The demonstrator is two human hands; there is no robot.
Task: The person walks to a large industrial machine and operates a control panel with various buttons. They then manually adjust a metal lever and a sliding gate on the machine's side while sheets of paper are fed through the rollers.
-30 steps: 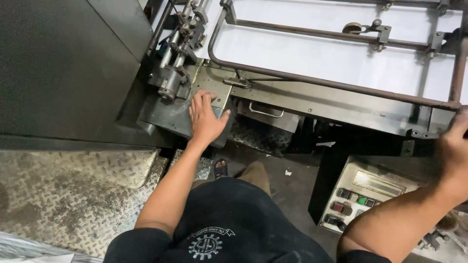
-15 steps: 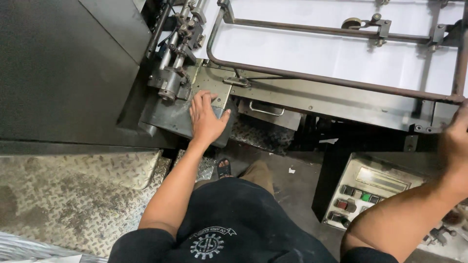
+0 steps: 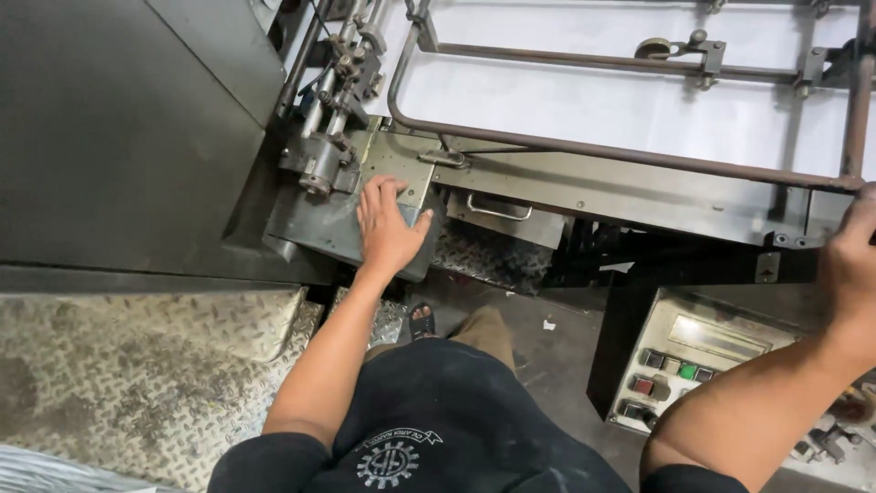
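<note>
Left hand lies palm down, fingers spread and flat, gripping nothing, on a grey painted metal ledge plate at the left front corner of the big machine. Fingertips reach the paler riveted steel bracket just above the plate; thumb sticks out right, over the plate's dark right edge. Plate sits just below a cluster of small steel rollers and shafts running up and away along the machine's left side.

Right hand is at the far right edge of the view, partly cut off. It rests on the dark machine frame where the rusty brown round steel rail ends; fingers look curled over the edge there, but cannot tell if they actually clench anything.

The rail bends up at its left end and frames a white paper sheet stack lying flat in the machine bed. A second brown bar crosses farther back with a small wheel fitting on it. Under the rail, a steel drawer-like panel with a wire handle.

Lower right: beige control box with red, green and dark push buttons, near the right forearm. Left: large dark grey cabinet side, worn diamond-tread metal floor plate below it. Person wears a black shirt; sandalled foot shows on the floor.
</note>
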